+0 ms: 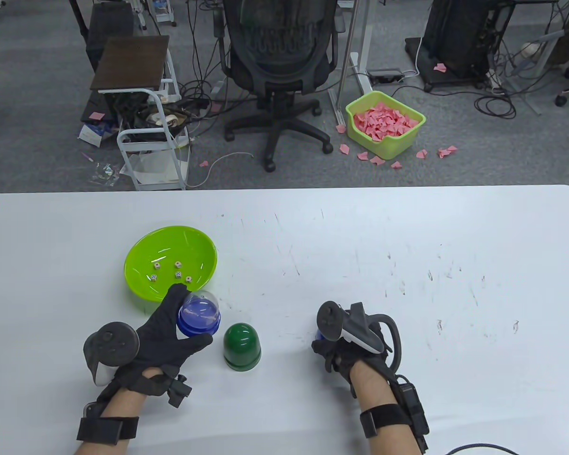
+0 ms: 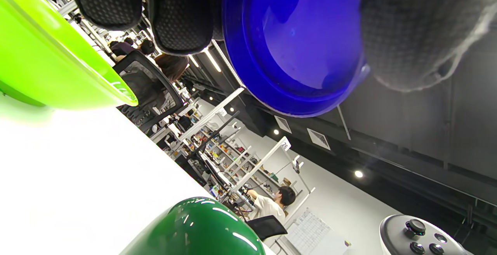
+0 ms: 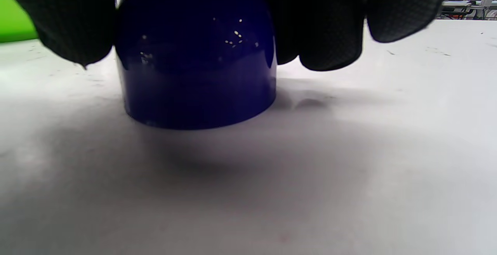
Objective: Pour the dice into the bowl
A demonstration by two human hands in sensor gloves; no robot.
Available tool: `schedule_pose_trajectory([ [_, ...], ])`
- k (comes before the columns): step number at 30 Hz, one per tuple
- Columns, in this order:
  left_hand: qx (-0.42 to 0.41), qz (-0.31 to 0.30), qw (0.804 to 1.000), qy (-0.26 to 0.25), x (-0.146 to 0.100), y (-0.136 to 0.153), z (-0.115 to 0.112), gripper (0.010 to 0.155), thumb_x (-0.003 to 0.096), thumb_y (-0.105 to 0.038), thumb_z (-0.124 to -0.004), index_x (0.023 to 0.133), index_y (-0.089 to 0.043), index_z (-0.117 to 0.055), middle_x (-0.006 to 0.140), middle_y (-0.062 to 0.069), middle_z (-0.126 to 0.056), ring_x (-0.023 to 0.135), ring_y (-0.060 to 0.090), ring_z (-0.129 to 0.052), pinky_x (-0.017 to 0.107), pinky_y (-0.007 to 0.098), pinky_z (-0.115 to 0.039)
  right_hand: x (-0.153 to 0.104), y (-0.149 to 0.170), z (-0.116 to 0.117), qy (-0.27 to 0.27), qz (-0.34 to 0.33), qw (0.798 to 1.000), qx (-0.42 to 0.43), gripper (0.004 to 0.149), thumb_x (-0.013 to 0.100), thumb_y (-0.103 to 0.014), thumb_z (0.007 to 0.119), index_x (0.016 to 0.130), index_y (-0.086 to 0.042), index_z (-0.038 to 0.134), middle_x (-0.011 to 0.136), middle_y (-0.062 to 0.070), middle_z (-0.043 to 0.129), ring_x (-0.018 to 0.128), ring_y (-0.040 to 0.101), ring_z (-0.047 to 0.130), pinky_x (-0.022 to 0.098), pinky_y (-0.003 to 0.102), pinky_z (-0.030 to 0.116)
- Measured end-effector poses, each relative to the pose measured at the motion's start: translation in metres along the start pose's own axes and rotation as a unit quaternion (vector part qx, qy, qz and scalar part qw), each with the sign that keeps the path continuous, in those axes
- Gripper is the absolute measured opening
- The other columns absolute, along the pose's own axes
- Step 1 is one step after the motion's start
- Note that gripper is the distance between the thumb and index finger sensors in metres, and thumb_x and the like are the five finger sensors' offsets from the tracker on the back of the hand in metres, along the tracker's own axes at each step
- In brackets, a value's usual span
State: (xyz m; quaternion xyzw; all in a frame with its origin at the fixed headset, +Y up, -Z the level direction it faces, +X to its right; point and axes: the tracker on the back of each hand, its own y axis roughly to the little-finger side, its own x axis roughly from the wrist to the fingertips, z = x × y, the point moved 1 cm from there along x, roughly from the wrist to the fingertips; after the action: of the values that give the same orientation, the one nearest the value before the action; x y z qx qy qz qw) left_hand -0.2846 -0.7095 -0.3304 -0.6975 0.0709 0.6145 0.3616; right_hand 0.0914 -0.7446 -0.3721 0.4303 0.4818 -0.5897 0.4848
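Observation:
A lime green bowl (image 1: pixel 137 256) sits on the white table at the left with several small dice (image 1: pixel 176 274) in it. My left hand (image 1: pixel 178 322) grips a dice cup with a blue base and clear dome (image 1: pixel 200 313), held off the table just by the bowl's near rim. The left wrist view shows the base's underside (image 2: pixel 295 45) between my fingers (image 2: pixel 178 14) and thumb. My right hand (image 1: pixel 334 348) grips a dark blue cup (image 3: pixel 198 72) from above. That cup stands mouth-down on the table and is mostly hidden in the table view.
A dark green cup (image 1: pixel 242 346) stands mouth-down between my hands, close to the right of the left hand; it also shows in the left wrist view (image 2: pixel 202 228). The bowl's rim (image 2: pixel 58 65) is close to the held cup. Office chair and cart stand beyond the table's far edge.

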Motion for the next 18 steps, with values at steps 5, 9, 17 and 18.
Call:
schedule_pose_trajectory([
  [5,0.0,-0.002,1.0,0.001,0.0,-0.001,0.0,0.107,0.0337,-0.065,-0.094,0.111,-0.021,-0.034,0.11,0.011,-0.065,0.09,0.033,-0.08,0.071,0.06,-0.069,-0.001,0.001,-0.008,0.031,-0.003,0.999,0.012,0.089,0.042,-0.057,0.084,0.106,-0.001,0.055,0.095,0.031,0.079,0.072,0.055,0.084,0.057,0.071,0.068],
  [9,0.004,-0.004,1.0,0.007,0.0,-0.001,-0.002,0.107,0.0338,-0.065,-0.094,0.111,-0.021,-0.034,0.11,0.011,-0.065,0.091,0.034,-0.08,0.071,0.06,-0.068,-0.006,-0.006,-0.031,0.07,-0.022,0.996,0.046,0.089,0.042,-0.057,0.084,0.105,-0.001,0.055,0.095,0.032,0.08,0.071,0.055,0.085,0.056,0.071,0.068],
  [17,0.015,-0.007,1.0,0.016,0.001,-0.003,-0.006,0.107,0.0334,-0.064,-0.094,0.111,-0.021,-0.034,0.11,0.011,-0.065,0.091,0.034,-0.08,0.071,0.06,-0.069,-0.018,-0.036,-0.085,0.14,-0.089,0.98,0.112,0.089,0.043,-0.059,0.082,0.105,0.0,0.056,0.092,0.032,0.082,0.067,0.054,0.088,0.054,0.071,0.071],
  [18,0.016,-0.007,1.0,0.017,0.001,-0.003,-0.007,0.107,0.0333,-0.064,-0.095,0.111,-0.021,-0.035,0.11,0.011,-0.066,0.091,0.034,-0.081,0.071,0.06,-0.069,-0.019,-0.04,-0.091,0.147,-0.099,0.977,0.122,0.089,0.043,-0.059,0.081,0.104,0.0,0.057,0.091,0.032,0.083,0.067,0.054,0.088,0.054,0.071,0.071],
])
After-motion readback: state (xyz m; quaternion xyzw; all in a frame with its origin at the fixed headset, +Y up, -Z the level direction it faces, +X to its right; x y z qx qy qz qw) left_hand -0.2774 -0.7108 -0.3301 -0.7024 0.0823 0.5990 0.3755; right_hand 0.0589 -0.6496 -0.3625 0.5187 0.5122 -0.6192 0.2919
